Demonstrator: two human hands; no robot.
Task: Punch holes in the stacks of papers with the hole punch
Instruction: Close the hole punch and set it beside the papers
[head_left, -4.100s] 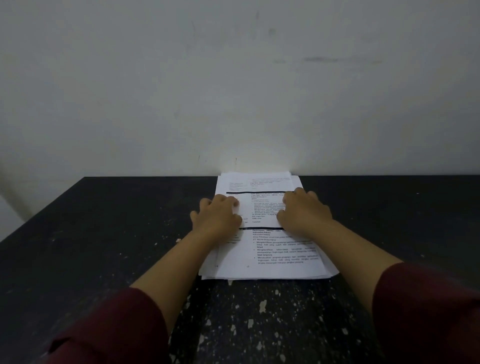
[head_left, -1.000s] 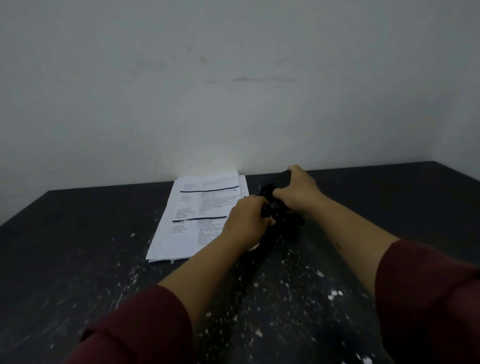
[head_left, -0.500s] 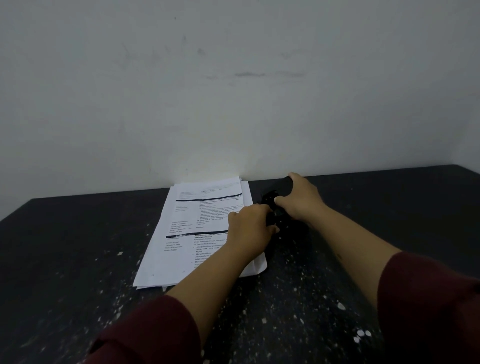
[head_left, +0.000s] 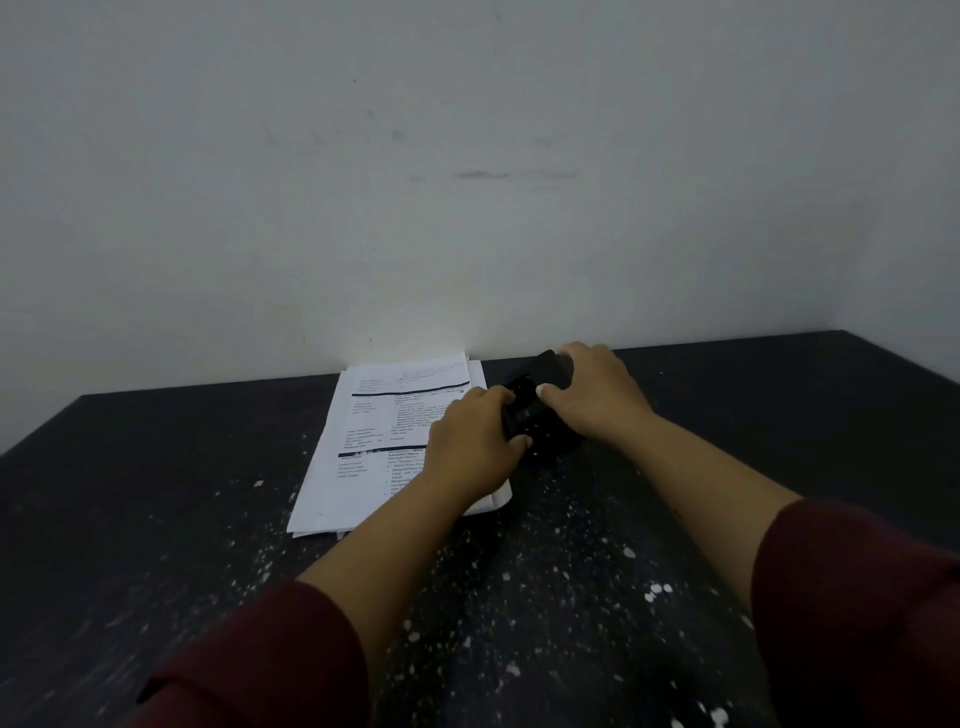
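Two bare forearms enter from the lower edge of the frame, each ending in a bare hand. The left sleeve (head_left: 249, 660) and right sleeve (head_left: 857, 597) are dark maroon, pushed up toward the elbows. The fabric looks plain, without visible markings.

wall (head_left: 467, 156): I see plain off-white plaster behind the table, faint dark scuffs and one smudged streak near centre
side wall (head_left: 930, 208): meets it at a corner on the right
table (head_left: 156, 493): black top, butts against the wall, speckled with white flecks, densest toward the near edge
light: dim overall; I see one bright patch low on the wall, at the table line
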